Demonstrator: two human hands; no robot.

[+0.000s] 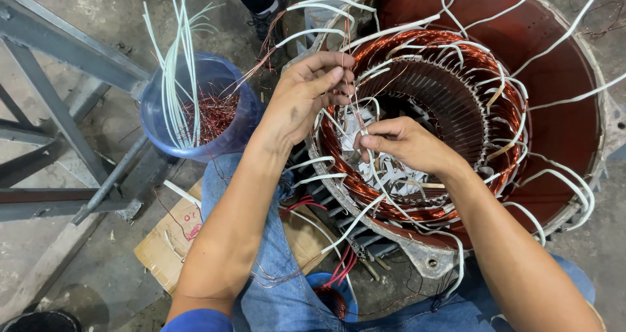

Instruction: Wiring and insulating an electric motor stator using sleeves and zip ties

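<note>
Copper lead wires [349,77] rise from the stator winding [417,130], pinched between both hands. Left hand [306,97] has fingertips closed on the strands up top; right hand [404,143] grips them lower. Keeping them taut while feeding the white sleeve [360,126] seems wise.

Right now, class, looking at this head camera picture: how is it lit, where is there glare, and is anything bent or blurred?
Head view: soft, even light with faint shadows; bright sheen on the copper windings and the red inner housing wall; the grey metal frame bows slightly near the edge, a wide-lens effect; left hand, right hand and white sleeving look sharp.
</note>
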